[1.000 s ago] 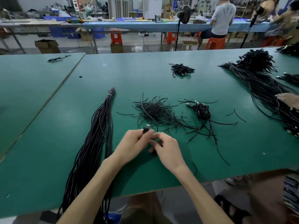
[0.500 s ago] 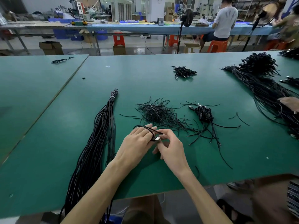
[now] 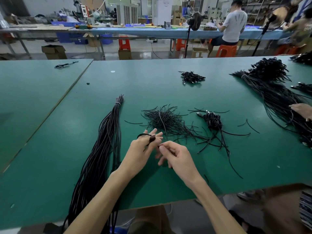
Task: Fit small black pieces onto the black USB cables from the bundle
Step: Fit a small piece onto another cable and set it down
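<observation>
The right hand pinches a small black piece with thumb and first finger, I think to push it onto the cable; it is tiny and blurry. The left hand has straight fingers, and a USB cable is looped over them so it cannot slip off. Its plug lies across those fingers, just beside the piece. The plug's long side runs almost the same way as the long bundle; I cannot tell which end is the tip. Both hands are right of the bundle, and the pile of loose pieces is further right
</observation>
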The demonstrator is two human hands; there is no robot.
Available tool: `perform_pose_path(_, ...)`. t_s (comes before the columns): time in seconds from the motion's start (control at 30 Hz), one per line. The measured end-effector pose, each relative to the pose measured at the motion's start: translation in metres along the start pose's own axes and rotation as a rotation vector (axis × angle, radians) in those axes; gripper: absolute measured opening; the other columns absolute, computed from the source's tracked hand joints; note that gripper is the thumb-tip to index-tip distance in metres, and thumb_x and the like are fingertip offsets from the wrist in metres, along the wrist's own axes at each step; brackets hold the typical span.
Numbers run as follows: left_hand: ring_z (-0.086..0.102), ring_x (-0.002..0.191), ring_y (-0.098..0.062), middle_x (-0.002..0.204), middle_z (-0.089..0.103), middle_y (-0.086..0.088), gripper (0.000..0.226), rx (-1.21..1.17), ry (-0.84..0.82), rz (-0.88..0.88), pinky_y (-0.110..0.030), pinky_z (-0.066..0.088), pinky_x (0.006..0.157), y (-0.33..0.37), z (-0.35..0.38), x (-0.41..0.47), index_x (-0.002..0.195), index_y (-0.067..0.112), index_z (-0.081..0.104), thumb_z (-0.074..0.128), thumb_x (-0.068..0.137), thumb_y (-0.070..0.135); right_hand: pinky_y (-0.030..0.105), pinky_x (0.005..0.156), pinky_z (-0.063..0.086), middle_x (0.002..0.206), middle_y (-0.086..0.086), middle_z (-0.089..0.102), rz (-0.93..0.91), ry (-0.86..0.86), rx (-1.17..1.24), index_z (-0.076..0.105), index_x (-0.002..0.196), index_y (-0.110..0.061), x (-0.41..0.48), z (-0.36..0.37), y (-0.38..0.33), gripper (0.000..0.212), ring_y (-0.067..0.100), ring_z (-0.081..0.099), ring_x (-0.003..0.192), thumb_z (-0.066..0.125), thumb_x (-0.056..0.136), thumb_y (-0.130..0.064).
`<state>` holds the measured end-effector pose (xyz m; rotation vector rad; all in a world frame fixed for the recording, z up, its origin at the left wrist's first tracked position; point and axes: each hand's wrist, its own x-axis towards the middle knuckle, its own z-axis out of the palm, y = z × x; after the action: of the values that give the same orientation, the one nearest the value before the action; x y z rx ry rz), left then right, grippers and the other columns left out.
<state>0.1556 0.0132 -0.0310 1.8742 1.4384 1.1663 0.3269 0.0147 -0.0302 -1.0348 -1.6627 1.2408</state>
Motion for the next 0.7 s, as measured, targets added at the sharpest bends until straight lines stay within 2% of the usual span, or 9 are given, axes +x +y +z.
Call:
perform_pose_path(0.13, 0.072, 0.105, -0.018, 0.125, 0.073, 0.010, 0.042, -0.340, -0.057, -0.100, -0.032, 0.057, 0.091, 0.006, -0.001, 0.000, 0.114, 0.015, 0.078, 0.053, 0.101, 0.046, 0.011, 0.056, 0.044, 0.081, 0.007, 0.076, -0.002, -0.065, 0.006, 0.074, 0.098, -0.015, 0.002, 0.001, 0.002, 0.015, 0.017, 0.068, 0.059, 0.061, 0.104, -0.019)
perform_pose_path(0.17, 0.072, 0.104, -0.019, 0.125, 0.073, 0.007, 0.042, -0.409, -0.052, -0.107, -0.032, 0.058, 0.087, 0.006, -0.002, 0.000, 0.114, 0.014, 0.078, 0.053, 0.102, 0.046, 0.012, 0.056, 0.044, 0.080, 0.006, 0.076, -0.005, -0.075, 0.004, 0.075, 0.097, -0.017, 0.002, 0.001, 0.003, 0.016, 0.017, 0.067, 0.058, 0.061, 0.104, -0.021)
perform_pose_path(0.23, 0.066, 0.123, -0.021, 0.130, 0.071, -0.003, 0.044, -0.616, -0.044, -0.126, -0.028, 0.056, 0.090, 0.008, -0.005, 0.000, 0.117, 0.009, 0.076, 0.048, 0.107, 0.042, 0.015, 0.059, 0.047, 0.080, 0.004, 0.077, -0.010, -0.082, -0.004, 0.076, 0.098, -0.019, 0.001, 0.002, 0.004, 0.017, 0.017, 0.065, 0.056, 0.061, 0.104, -0.027)
perform_pose_path(0.3, 0.063, 0.128, -0.028, 0.128, 0.071, -0.015, 0.048, -0.915, -0.067, -0.166, -0.030, 0.055, 0.095, 0.010, -0.010, 0.001, 0.113, 0.003, 0.073, 0.045, 0.109, 0.041, 0.020, 0.064, 0.051, 0.081, 0.002, 0.077, -0.010, -0.080, -0.021, 0.075, 0.098, -0.020, 0.001, 0.004, 0.005, 0.016, 0.016, 0.063, 0.055, 0.063, 0.103, -0.029)
perform_pose_path(0.33, 0.067, 0.120, -0.029, 0.116, 0.074, -0.017, 0.047, -1.041, -0.072, -0.189, -0.030, 0.054, 0.098, 0.010, -0.015, 0.003, 0.103, 0.004, 0.074, 0.048, 0.107, 0.043, 0.021, 0.066, 0.051, 0.080, 0.001, 0.077, -0.007, -0.078, -0.029, 0.075, 0.097, -0.021, 0.001, 0.004, 0.006, 0.015, 0.016, 0.063, 0.055, 0.064, 0.102, -0.030)
perform_pose_path(0.4, 0.072, 0.083, -0.022, 0.075, 0.069, -0.003, 0.041, -1.184, -0.108, -0.224, -0.031, 0.054, 0.096, 0.011, -0.021, 0.004, 0.079, 0.015, 0.067, 0.059, 0.099, 0.050, 0.021, 0.067, 0.052, 0.080, 0.000, 0.076, 0.001, -0.073, -0.034, 0.073, 0.095, -0.022, 0.001, 0.005, 0.006, 0.012, 0.016, 0.063, 0.055, 0.066, 0.100, -0.030)
perform_pose_path(0.47, 0.053, 0.052, -0.011, 0.054, 0.047, 0.008, 0.043, -1.257, -0.166, -0.256, -0.029, 0.056, 0.083, 0.013, -0.024, 0.003, 0.070, 0.019, 0.055, 0.065, 0.095, 0.053, 0.022, 0.067, 0.053, 0.082, 0.000, 0.077, -0.003, -0.078, -0.046, 0.072, 0.095, -0.022, 0.001, 0.005, 0.006, 0.008, 0.015, 0.064, 0.057, 0.069, 0.098, -0.028)
perform_pose_path(0.6, 0.030, 0.038, -0.008, 0.044, 0.033, 0.009, 0.050, -0.993, -0.226, -0.266, -0.020, 0.042, 0.050, 0.017, -0.022, -0.002, 0.064, 0.017, 0.049, 0.058, 0.102, 0.049, 0.022, 0.073, 0.056, 0.086, -0.003, 0.077, -0.002, -0.057, -0.095, 0.073, 0.099, -0.023, 0.001, 0.004, 0.007, 0.008, 0.011, 0.071, 0.069, 0.075, 0.093, -0.018)
perform_pose_path(0.7, 0.035, 0.038, -0.011, 0.041, 0.038, 0.003, 0.055, -0.536, -0.199, -0.184, -0.017, 0.038, 0.049, 0.018, -0.009, -0.004, 0.057, 0.016, 0.051, 0.051, 0.105, 0.043, 0.017, 0.068, 0.050, 0.086, -0.008, 0.077, -0.006, -0.016, -0.155, 0.073, 0.112, -0.033, 0.001, 0.003, 0.006, 0.029, 0.007, 0.070, 0.075, 0.066, 0.097, -0.009)
